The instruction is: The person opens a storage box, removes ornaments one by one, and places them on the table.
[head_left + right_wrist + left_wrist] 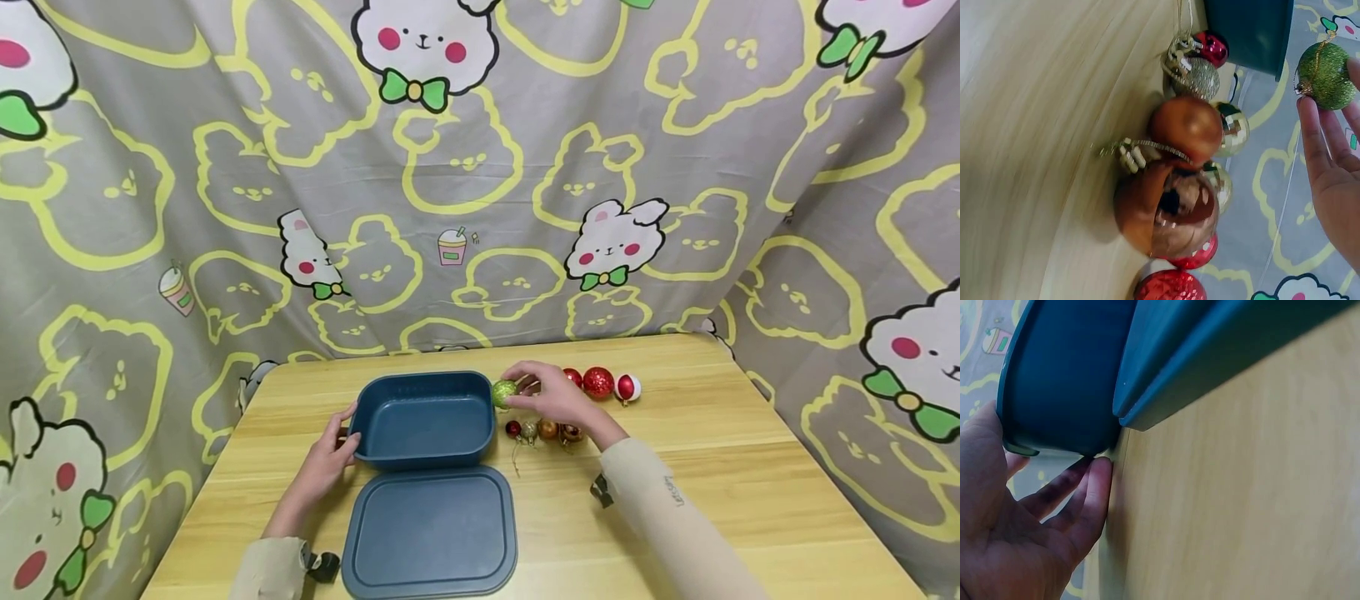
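Note:
A dark blue rectangular box [423,427] stands uncovered on the wooden table. My left hand [330,450] holds its left end, thumb at the rim and the other fingers along the outer wall, as the left wrist view also shows. Between the fingertips of my right hand [553,393] is a green glitter Christmas ball [1325,76] with a gold cord. It is raised beside the box's right rim in the head view. Below that hand lie small baubles: a dark red one [513,428], a pale gold glittery one [1196,78], an orange one [1186,128] and a shiny copper one [1169,206].
The box's matching lid [431,533] lies flat in front of it, near the table's front edge. Behind my right hand sit larger red baubles [598,382] and a red-and-white one [627,387]. A patterned curtain [480,183] hangs behind the table [675,467].

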`<control>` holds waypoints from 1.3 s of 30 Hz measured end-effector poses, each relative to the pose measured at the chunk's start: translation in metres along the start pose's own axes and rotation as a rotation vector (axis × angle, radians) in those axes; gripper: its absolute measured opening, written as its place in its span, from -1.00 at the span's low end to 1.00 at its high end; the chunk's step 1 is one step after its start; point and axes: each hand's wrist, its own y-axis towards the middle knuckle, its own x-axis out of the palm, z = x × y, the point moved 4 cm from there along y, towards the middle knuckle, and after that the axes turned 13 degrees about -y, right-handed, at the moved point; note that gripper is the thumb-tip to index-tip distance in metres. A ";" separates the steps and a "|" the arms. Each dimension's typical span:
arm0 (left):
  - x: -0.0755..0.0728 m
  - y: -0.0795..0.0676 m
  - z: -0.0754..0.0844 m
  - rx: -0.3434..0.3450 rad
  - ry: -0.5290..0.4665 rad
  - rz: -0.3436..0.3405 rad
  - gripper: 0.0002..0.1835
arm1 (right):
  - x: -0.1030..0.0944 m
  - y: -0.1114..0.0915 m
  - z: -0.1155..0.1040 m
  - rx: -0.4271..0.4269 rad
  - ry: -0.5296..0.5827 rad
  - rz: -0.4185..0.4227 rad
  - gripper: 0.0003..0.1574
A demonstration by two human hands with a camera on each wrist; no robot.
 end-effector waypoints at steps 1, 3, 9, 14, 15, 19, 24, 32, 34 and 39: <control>0.000 0.000 0.000 -0.001 -0.001 -0.003 -0.41 | -0.002 -0.002 0.001 0.003 0.001 0.005 -0.58; 0.000 0.000 0.001 -0.002 -0.001 -0.010 -0.40 | -0.006 -0.005 0.003 0.014 0.005 0.014 -0.58; -0.001 0.001 -0.001 -0.015 0.007 -0.017 -0.38 | -0.012 -0.014 0.013 0.028 -0.002 0.027 -0.58; -0.001 -0.001 0.000 -0.010 -0.003 -0.012 -0.39 | -0.019 -0.019 0.021 0.022 -0.010 0.042 -0.58; -0.001 -0.001 0.001 -0.009 -0.004 -0.011 -0.39 | -0.020 -0.021 0.023 0.023 -0.010 0.046 -0.57; 0.000 -0.002 0.001 -0.001 -0.011 -0.002 -0.40 | -0.024 -0.027 0.031 0.046 -0.029 0.056 -0.57; 0.000 0.000 0.001 0.003 0.004 -0.004 -0.40 | -0.032 -0.036 0.039 0.065 -0.032 0.075 -0.55; -0.001 0.001 0.000 0.002 0.031 -0.022 -0.39 | -0.042 -0.049 0.052 0.079 -0.023 0.109 -0.53; -0.001 0.002 0.000 0.005 0.030 -0.022 -0.39 | -0.044 -0.053 0.056 0.081 -0.030 0.118 -0.53; -0.002 0.002 -0.003 -0.003 0.023 -0.019 -0.39 | -0.049 -0.062 0.066 0.103 -0.046 0.137 -0.52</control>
